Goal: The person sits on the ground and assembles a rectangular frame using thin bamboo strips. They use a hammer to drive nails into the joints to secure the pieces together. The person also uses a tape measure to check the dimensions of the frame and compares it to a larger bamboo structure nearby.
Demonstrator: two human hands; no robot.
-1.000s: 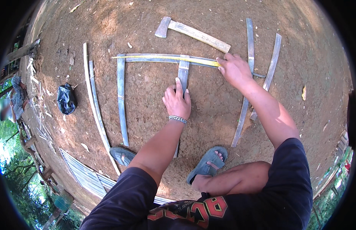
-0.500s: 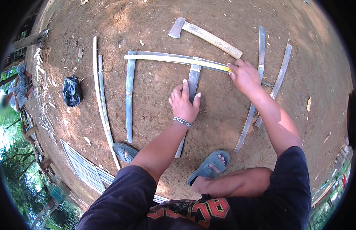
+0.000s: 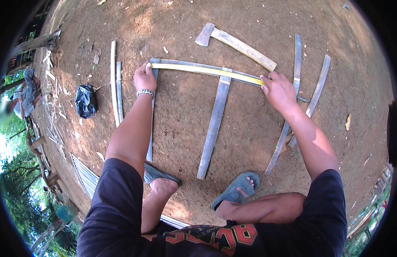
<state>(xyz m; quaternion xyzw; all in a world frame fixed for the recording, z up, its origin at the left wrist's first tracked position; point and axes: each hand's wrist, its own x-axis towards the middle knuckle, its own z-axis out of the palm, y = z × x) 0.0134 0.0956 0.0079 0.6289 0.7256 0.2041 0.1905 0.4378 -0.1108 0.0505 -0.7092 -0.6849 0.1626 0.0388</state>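
A yellow tape measure (image 3: 198, 69) is stretched along a long, dark flat slat (image 3: 185, 63) lying crosswise on the ground. My left hand (image 3: 145, 79) is closed on the tape's left end, its thumb on top where the slat meets a left upright slat (image 3: 150, 143). At the other end, my right hand (image 3: 279, 91) pinches the tape near the slat's right tip. A wider grey slat (image 3: 213, 128) runs from under the tape toward my feet. My left forearm partly covers the left upright slat.
Beyond the tape lies an axe (image 3: 245, 48) with a wooden handle. Two slats (image 3: 320, 83) rest at right, and a pale slat (image 3: 113, 81) with a darker one at left. A black plastic bag (image 3: 85, 102) sits farther left. A person (image 3: 26, 94) is at the far left edge.
My left hand has moved from the middle slat, up and left, to the tape's left end. The right hand stays at the right end. My left foot has shifted right.
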